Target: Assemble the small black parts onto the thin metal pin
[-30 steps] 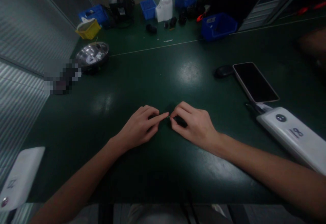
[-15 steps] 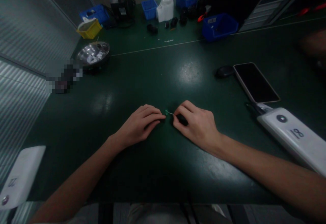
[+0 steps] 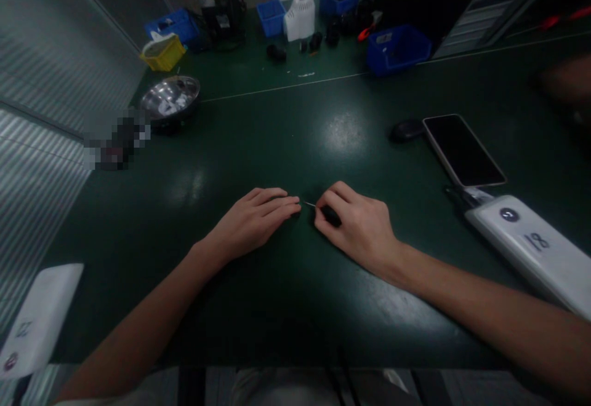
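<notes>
My left hand (image 3: 258, 219) lies palm down on the green table, its fingers stretched out and close together. Its fingertips come near the tip of a small screwdriver (image 3: 310, 204) with a thin metal shaft and a dark handle. My right hand (image 3: 357, 224) is closed around that handle, resting on the table, with the shaft pointing left. A small gap separates my left fingertips from the right hand's pinch. The small green piece from the earlier frame cannot be seen now; the left fingers may cover it.
A phone (image 3: 464, 149) and a black mouse-like object (image 3: 406, 130) lie to the right, near a white power bank (image 3: 530, 246). Another white power bank (image 3: 44, 317) is at left. A metal bowl (image 3: 170, 99), a blue bin (image 3: 398, 50) and a yellow bin (image 3: 164, 54) stand farther back. Another person's blurred hand (image 3: 567, 80) shows at right.
My left fingers have straightened and flattened, and the small green piece between the hands has gone out of sight. My right hand stays almost where it was with the screwdriver.
</notes>
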Motion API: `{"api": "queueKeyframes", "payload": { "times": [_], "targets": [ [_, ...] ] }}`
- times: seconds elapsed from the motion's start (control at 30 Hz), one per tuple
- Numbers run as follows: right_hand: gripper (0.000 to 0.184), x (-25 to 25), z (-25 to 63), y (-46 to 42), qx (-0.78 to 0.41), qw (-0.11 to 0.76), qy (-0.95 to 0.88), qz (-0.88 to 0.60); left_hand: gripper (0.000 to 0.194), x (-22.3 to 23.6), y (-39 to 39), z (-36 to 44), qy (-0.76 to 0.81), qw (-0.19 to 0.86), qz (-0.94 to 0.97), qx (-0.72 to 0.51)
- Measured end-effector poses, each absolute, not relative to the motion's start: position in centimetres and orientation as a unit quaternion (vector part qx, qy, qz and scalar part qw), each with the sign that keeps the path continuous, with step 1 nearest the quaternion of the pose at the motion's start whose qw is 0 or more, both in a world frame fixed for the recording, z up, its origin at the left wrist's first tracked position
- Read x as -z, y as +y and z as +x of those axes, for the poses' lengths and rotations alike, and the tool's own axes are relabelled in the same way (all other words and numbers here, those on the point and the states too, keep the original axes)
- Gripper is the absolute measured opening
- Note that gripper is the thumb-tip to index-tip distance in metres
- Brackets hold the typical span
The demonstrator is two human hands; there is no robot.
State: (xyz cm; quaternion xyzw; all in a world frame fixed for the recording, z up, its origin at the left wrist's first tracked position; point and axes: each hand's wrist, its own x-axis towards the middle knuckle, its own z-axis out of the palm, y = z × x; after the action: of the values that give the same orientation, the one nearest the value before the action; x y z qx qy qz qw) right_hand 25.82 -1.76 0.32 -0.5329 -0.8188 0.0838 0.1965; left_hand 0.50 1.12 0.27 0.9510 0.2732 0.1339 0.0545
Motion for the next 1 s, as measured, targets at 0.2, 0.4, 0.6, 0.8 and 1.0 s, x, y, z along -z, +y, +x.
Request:
{"api": "queueKeyframes", "payload": {
  "times": [0.2,0.4,0.6,0.8,1.0],
  "targets": [
    [0.015,-0.3,25.9,-1.7,-0.096,0.201,-0.815,-0.535,0.039,-0.7,1.6,-1.4,0.301,0.011,0.946,-0.12],
    [0.014,-0.4,26.0,-1.5,-0.115,0.202,-0.812,-0.535,0.035,-1.0,2.9,-8.0,0.434,0.042,0.89,-0.132],
    [0.013,-0.5,25.9,-1.5,-0.127,0.207,-0.81,-0.534,0.041,-0.8,3.2,-20.8,0.652,-0.072,0.747,-0.102],
    [0.012,-0.4,25.9,-1.5,-0.133,0.219,-0.811,-0.525,0.025,1.2,2.8,-30.0,0.796,-0.103,0.579,-0.146],
    [0.011,-0.3,25.9,-1.5,-0.127,0.226,-0.809,-0.528,0.047,0.8,1.7,-29.4,0.823,-0.058,0.556,-0.099]
  ]
}}
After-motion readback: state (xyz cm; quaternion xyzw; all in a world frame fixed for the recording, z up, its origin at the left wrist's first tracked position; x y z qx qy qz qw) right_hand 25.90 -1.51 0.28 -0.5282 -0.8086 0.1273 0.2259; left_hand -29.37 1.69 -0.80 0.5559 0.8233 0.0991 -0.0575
